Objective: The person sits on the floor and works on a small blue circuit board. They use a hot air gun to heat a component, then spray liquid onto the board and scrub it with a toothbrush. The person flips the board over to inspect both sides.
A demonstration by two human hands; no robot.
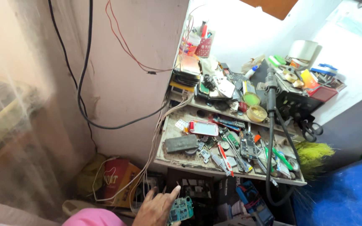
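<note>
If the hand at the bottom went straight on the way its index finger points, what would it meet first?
Probably the front edge of the cluttered workbench above the hand, though depth is unclear; which hand it is cannot be told.
</note>
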